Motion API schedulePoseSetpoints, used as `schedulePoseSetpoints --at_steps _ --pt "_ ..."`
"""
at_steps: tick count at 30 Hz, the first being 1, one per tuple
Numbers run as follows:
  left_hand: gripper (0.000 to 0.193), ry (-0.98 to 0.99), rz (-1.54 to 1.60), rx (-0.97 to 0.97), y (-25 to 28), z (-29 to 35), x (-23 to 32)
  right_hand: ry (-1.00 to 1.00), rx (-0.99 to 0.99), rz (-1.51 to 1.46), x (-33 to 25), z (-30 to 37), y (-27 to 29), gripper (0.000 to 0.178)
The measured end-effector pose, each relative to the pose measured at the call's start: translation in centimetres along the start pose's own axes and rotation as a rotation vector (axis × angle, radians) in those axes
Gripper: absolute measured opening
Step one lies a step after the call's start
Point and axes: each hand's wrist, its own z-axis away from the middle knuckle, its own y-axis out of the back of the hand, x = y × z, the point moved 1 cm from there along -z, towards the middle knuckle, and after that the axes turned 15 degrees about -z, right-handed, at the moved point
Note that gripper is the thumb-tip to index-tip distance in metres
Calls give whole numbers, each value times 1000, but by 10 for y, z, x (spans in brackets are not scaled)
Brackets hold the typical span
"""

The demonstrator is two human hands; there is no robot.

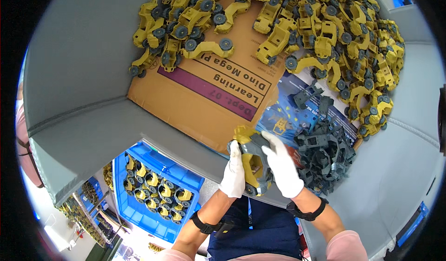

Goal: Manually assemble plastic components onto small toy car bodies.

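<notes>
Between my two white-gloved hands is a yellow toy truck body [253,166] with dark wheels, held above the table's near edge. My left hand [233,172] is closed on its left side, thumb toward the top. On the right side, my right hand [284,166] presses a dark grey plastic part [257,146] that lies along the body. Whether that part is snapped in or only resting there, I cannot tell. The fingertips under the toy are hidden. Right of my right hand lies a heap of loose dark grey plastic parts [325,152].
Many yellow truck bodies with wheels [325,40] are piled at the back and right. Beneath them lie a flattened brown cardboard box [186,101] and a blue printed sheet [278,107]. Grey walls [83,66] border the table. At lower left, a blue bin [160,168] holds rows of yellow-and-grey trucks.
</notes>
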Motion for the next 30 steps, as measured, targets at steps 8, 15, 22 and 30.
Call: schedulePoseSetpoints --at_steps 8,15,22,30 --pt "63 -108 -95 99 0 22 -17 330 11 315 14 -2 -18 35" --pt "71 171 217 -62 28 39 8 -77 -68 -43 6 0 -31 42" --pt "41 57 138 36 64 81 9 161 -126 545 21 46 -83 57" --pt "77 -184 86 259 103 156 -2 292 -315 580 57 105 -117 78"
